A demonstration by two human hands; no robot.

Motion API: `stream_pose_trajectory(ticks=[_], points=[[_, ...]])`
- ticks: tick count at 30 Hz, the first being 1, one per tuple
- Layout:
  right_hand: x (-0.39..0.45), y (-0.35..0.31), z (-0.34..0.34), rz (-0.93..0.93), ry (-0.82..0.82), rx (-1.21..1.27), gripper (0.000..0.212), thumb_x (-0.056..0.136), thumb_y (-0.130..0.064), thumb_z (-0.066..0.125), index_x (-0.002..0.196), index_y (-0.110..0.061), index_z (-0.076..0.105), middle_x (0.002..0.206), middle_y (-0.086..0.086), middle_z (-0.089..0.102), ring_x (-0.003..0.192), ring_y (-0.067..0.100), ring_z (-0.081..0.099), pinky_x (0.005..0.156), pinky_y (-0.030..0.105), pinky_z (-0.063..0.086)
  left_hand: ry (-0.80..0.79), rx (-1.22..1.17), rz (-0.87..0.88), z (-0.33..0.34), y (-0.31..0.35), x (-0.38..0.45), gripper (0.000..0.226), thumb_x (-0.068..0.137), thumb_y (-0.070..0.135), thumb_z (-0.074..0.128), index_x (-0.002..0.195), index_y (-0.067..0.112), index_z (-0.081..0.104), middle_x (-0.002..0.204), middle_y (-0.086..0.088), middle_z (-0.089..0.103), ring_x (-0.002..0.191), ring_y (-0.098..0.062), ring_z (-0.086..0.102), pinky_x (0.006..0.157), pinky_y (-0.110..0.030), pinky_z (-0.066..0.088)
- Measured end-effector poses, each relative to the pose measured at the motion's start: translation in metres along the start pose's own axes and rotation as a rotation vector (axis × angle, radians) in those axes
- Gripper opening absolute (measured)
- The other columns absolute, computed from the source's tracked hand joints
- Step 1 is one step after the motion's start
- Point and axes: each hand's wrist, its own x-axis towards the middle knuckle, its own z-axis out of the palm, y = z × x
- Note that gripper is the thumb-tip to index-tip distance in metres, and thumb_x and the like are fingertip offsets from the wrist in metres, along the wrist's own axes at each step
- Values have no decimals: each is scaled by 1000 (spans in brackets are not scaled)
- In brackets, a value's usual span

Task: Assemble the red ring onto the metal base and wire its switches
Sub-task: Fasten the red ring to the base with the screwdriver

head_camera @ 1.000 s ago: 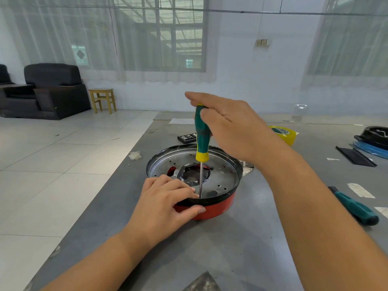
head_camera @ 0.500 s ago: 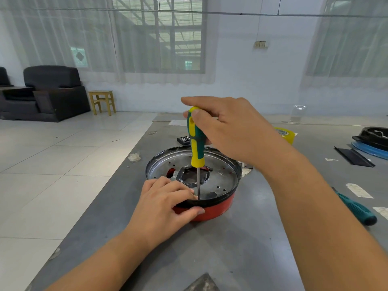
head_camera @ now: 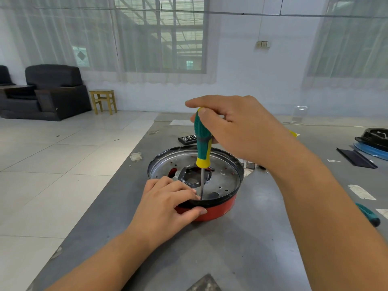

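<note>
- Metal base [head_camera: 222,175] sits nested in the red ring [head_camera: 218,208], the pair resting on the grey table [head_camera: 241,244], just in front of the person.
- Right hand [head_camera: 237,131] grips the green-and-yellow screwdriver [head_camera: 202,143] near the top of its handle, fingers curled round it. Shaft stands close to upright, tip down at the near inner edge of the base; the screw itself is too small to make out.
- Left hand [head_camera: 168,202] clamps the near rim: fingers curled over the edge into the base, thumb pressed against the ring's outer wall. Judged purpose: stop the assembly turning or sliding under the driver's torque, and steady the tip.
- Judged step: fastening ring to base. No wires or switches visible, so wiring looks not yet begun.
- Risk: the tip works right beside the left fingertips; a slip off the screw would land on them.
- A second green-handled tool [head_camera: 368,215] lies on the table to the right, well apart. Dark parts [head_camera: 373,137] sit at the far right edge.
</note>
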Motion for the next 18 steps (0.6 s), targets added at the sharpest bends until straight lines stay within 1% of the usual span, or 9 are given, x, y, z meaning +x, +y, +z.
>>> stream_pose_trajectory(ticks=[2,4,6,8,10,13,15,16,18], points=[[-1,-1,-2,-38,9,-55,30,105,-36,48,125,-44,68,90,-13,74,82,15,72,81,34,60,-2,2,3,0,0,0,41,85,75,55,97,43,80,106,27,72,103,-8,60,94,-35,37],[-1,-1,-3,-65,68,-144,22,102,-44,54,112,-40,73,82,-14,71,74,9,69,76,32,59,2,0,8,0,1,0,40,85,74,56,96,44,80,106,27,72,102,-8,60,94,-36,38],[-1,-1,-3,-66,128,-251,29,98,-57,53,99,-34,71,72,-8,69,66,10,63,68,35,57,9,-3,9,0,1,0,39,85,74,57,95,44,80,105,28,72,101,-7,60,93,-35,39],[0,-1,-1,-66,136,-355,41,97,-65,45,94,-30,66,71,-6,67,66,13,59,65,35,52,14,-8,12,0,1,1,38,85,73,58,95,43,80,105,28,72,101,-6,60,94,-35,38],[0,-2,2,-49,90,-390,42,100,-63,38,98,-29,63,77,-6,66,73,15,59,67,36,50,14,-9,16,1,0,0,38,85,73,58,95,43,80,106,28,72,101,-7,60,94,-36,39],[0,-1,1,23,-6,-222,33,105,-44,39,127,-35,61,101,-10,69,89,14,63,80,34,52,17,-13,8,1,0,0,39,84,73,58,96,43,80,107,28,72,103,-7,60,95,-35,38],[-1,1,-6,39,-58,-142,37,106,-36,41,140,-39,55,119,-12,69,94,9,66,87,27,53,12,-18,2,0,0,0,40,84,74,57,96,43,80,107,28,72,105,-6,59,96,-33,35],[-1,2,-8,21,-71,-143,37,106,-36,44,141,-41,54,122,-14,68,94,7,66,88,23,52,8,-18,2,0,0,1,40,84,74,57,96,44,80,107,28,72,105,-6,59,96,-32,34],[-2,2,-10,-19,-71,-135,31,104,-41,49,133,-42,60,113,-17,69,90,5,67,87,22,53,-1,-16,4,0,1,1,41,84,74,56,97,43,80,108,28,72,105,-6,58,96,-31,33]])
